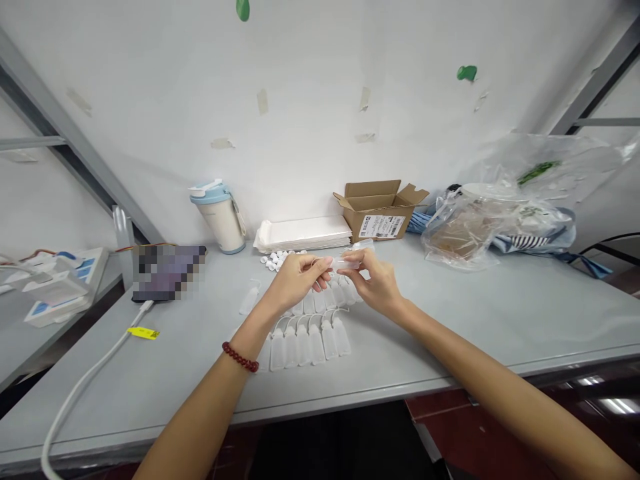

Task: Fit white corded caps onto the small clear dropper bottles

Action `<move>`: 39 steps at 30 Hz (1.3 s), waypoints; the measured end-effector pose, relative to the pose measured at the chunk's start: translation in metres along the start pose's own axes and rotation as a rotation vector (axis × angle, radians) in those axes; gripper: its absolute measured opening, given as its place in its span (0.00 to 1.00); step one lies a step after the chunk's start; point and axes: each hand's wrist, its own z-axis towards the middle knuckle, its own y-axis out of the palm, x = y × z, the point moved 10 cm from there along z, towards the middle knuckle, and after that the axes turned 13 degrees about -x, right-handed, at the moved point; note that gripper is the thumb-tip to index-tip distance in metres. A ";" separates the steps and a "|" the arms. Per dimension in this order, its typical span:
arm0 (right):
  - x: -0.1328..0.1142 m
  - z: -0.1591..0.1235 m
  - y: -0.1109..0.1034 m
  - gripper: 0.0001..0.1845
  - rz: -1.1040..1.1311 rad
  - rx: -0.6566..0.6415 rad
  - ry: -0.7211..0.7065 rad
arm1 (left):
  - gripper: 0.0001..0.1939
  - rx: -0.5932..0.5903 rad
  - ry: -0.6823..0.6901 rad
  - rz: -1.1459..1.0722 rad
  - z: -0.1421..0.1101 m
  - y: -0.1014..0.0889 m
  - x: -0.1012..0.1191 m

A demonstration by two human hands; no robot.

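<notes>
Between my two hands, above the grey table (450,320), a small translucent plastic squeeze bottle (344,265) is held lying sideways. My left hand (299,277) pinches its left end, where the fingers hide the detail. The body end is gripped by the thumb and fingers of my right hand (376,283). Below, a front row of similar squeeze bottles (303,345) with thin looped strings lies side by side. Another row lies behind it, partly covered by my hands. One more bottle (249,300) lies apart to the left. White caps (273,261) are heaped beyond my left hand.
At the back stand a cream tumbler (221,220), a stack of white trays or sheets (305,233) and an open cardboard box (377,217). Clear plastic bags (465,230) bulge at the right. A phone-like device (170,273) with a white cable (95,370) lies left.
</notes>
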 end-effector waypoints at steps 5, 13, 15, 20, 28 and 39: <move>0.004 0.000 0.005 0.06 0.004 -0.049 0.014 | 0.11 0.005 0.098 0.059 -0.003 -0.002 0.013; 0.003 0.001 0.003 0.05 -0.011 -0.032 -0.010 | 0.19 0.000 0.056 0.071 -0.001 -0.005 0.005; 0.001 0.001 0.002 0.05 -0.010 -0.016 -0.040 | 0.23 0.016 0.011 0.046 0.000 -0.005 -0.003; 0.000 0.001 0.004 0.04 0.003 -0.039 -0.063 | 0.20 0.015 0.020 0.048 0.001 -0.003 -0.002; 0.009 0.002 0.009 0.05 0.093 -0.104 0.045 | 0.11 0.006 0.119 0.115 -0.002 -0.002 0.013; 0.013 0.004 0.010 0.07 0.143 -0.116 0.114 | 0.22 -0.025 -0.012 -0.032 0.002 0.003 -0.008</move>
